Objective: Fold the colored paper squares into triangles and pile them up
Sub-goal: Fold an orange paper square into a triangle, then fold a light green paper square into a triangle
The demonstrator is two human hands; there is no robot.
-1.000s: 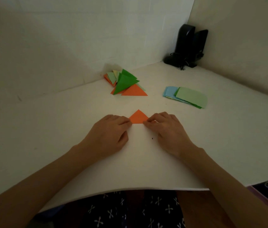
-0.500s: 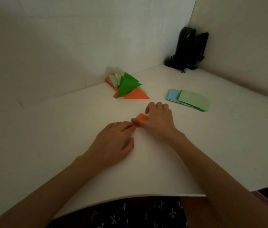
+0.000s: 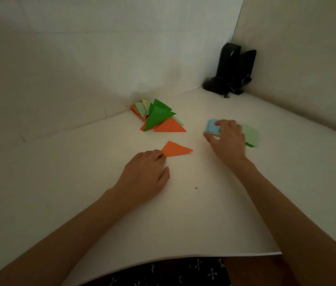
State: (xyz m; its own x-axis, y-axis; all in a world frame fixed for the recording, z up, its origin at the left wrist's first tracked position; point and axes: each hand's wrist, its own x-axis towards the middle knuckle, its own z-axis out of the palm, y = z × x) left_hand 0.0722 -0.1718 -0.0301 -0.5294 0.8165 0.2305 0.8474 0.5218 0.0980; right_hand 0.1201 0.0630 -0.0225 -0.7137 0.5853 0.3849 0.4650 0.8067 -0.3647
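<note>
Over the desk (image 3: pixel 80 172), head view: sole camera, looking forward and down on both hands.
Orange triangle (image 3: pixel 176 150): folded, flat at desk centre, long axis running left to right, sharp tip pointing right.
Left hand (image 3: pixel 146 172): fingertips down on the triangle's left corner, thumb apart on the desk, nothing clamped.
Pile of triangles (image 3: pixel 159 118): beyond the orange triangle, up and slightly left, near the back wall, apart from it.
Stack of squares (image 3: pixel 251 136): right of the pile, blue sheet (image 3: pixel 211 126) showing at its left end.
Right hand (image 3: pixel 227 137): laid on the stack, fingers spread and relaxed, thumb out at the near-left corner, nothing lifted.
Deciding relation: triangle straight ahead of the left hand, pile further along nearly the same line; left hand the nearer, right hand busy at the stack.
Likely step: pushing or carrying the triangle forward onto the pile.
Far corner: black device (image 3: pixel 233 69), well apart.
</note>
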